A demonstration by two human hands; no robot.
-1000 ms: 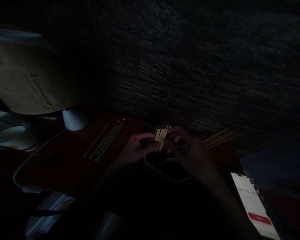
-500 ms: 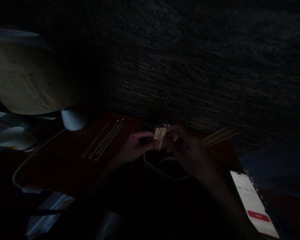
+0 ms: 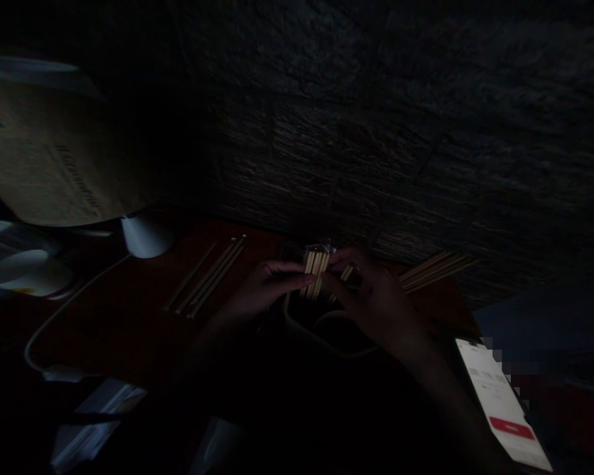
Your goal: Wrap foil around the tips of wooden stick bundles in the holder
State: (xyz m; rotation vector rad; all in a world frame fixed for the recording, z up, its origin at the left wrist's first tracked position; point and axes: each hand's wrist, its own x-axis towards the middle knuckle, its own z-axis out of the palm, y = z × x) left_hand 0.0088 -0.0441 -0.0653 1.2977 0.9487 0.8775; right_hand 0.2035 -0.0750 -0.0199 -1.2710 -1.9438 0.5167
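Observation:
The scene is very dark. My left hand (image 3: 264,287) and my right hand (image 3: 371,297) meet over a small bundle of pale wooden sticks (image 3: 317,267), each pinching it from its side. The bundle stands roughly upright between my fingertips, above a dark container with a light rim (image 3: 297,326). A few more short sticks (image 3: 347,272) show behind my right fingers.
Long thin sticks (image 3: 210,277) lie on the reddish table left of my hands, and more sticks (image 3: 435,269) lie at the right by a dark textured wall. A cardboard box (image 3: 54,158), a white lamp base (image 3: 143,237) with cable and a lit phone (image 3: 505,402) surround the spot.
My hands stay on the stick bundle and have shifted only slightly; my left fingers have stretched out a little further along it.

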